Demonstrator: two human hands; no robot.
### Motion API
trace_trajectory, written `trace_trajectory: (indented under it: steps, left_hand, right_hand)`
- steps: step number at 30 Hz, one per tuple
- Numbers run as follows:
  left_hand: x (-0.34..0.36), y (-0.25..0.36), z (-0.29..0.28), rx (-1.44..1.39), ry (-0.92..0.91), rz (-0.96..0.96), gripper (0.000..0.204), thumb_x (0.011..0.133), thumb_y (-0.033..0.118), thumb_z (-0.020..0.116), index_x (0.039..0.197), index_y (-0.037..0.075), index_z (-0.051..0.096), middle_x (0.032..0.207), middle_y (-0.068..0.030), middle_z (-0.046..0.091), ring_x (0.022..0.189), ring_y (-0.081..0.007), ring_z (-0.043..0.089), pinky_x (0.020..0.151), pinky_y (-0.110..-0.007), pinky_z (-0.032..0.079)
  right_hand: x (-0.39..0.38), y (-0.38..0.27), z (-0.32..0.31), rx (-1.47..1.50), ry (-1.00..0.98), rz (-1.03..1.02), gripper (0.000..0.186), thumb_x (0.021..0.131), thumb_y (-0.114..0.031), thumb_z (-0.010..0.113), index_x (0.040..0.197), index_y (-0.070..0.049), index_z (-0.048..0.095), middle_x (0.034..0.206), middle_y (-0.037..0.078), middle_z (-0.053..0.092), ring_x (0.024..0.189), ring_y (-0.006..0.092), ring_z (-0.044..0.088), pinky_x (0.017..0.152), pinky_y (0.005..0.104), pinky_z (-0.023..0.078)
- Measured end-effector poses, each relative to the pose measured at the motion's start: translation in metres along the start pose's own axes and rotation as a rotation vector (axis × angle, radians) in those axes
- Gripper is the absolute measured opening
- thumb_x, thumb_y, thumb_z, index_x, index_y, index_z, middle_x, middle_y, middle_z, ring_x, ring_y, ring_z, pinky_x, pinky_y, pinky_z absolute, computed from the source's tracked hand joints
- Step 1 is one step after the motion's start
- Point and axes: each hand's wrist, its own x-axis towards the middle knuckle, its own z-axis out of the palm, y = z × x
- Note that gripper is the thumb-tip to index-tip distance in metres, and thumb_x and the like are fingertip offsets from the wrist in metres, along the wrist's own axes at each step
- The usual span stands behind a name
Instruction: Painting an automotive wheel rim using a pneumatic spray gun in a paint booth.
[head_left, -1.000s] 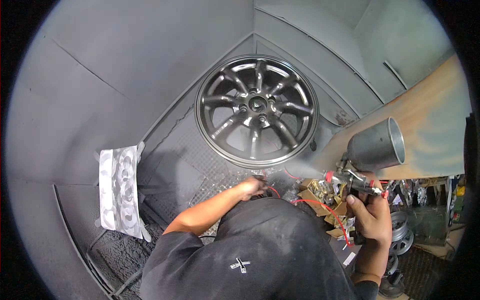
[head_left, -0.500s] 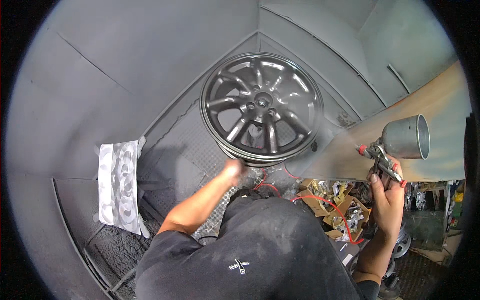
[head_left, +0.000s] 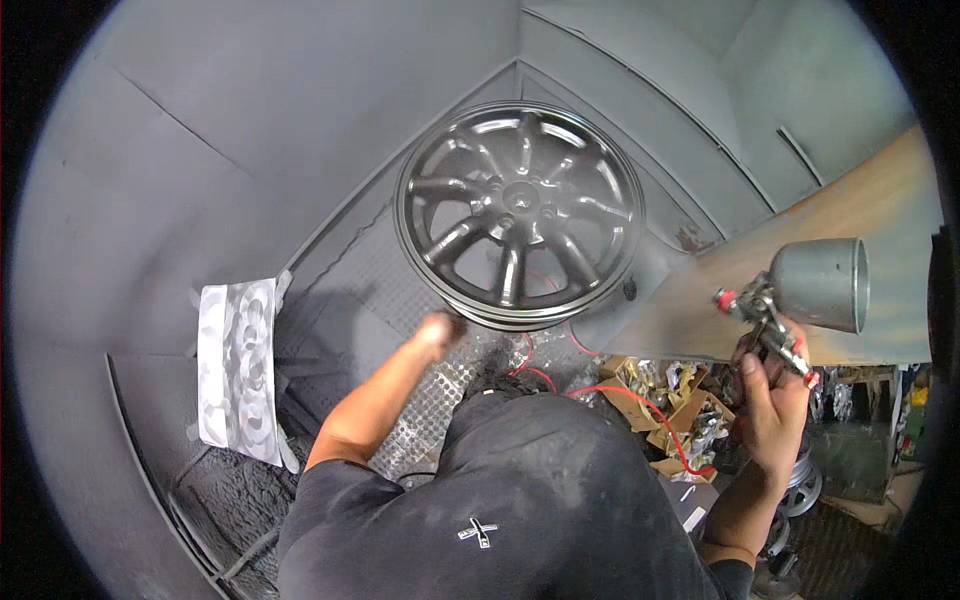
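Observation:
A dark, glossy multi-spoke car wheel rim (head_left: pixel 521 197) lies face up before me, raised above the floor. My left hand (head_left: pixel 438 334) is close below its lower left edge. The fingers of that hand are blurred and partly hidden, so whether they touch or grip anything there cannot be made out. On the right, my right hand (head_left: pixel 772 390) is wrapped round the handle of a paint spray gun (head_left: pixel 757 305). The gun's grey metal cup (head_left: pixel 815 285) tilts to the right, and its red-ringed nozzle points left toward the rim. A faint haze hangs over the rim.
Grey booth walls (head_left: pixel 330 100) enclose the far side and left. A white-grey patterned panel (head_left: pixel 237 370) stands at left. A red hose (head_left: pixel 655 408) crosses the floor beside cardboard boxes (head_left: pixel 690 410) of wrapped parts. At right are a tan board (head_left: pixel 690 315) and another wheel (head_left: pixel 803 492).
The rim has turned, its spokes now at different angles, and sits slightly further left. My left hand has moved left along its edge. The spray gun has shifted slightly, its cup a little lower and further right.

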Motion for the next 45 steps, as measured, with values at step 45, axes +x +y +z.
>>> trace_trajectory:
  steps: [45]
  left_hand:
    - [-0.070, -0.021, 0.156, -0.577, -0.142, 0.052, 0.038, 0.078, -0.015, 0.040, 0.113, -0.006, 0.052, 0.105, -0.0170, 0.061, 0.095, -0.0290, 0.064, 0.087, -0.041, 0.056]
  right_hand:
    - [0.110, -0.017, 0.088, 0.121, 0.061, 0.056, 0.029, 0.098, -0.008, 0.058, 0.126, -0.003, 0.053, 0.075, -0.003, 0.052, 0.060, 0.0064, 0.047, 0.054, 0.0245, 0.041]
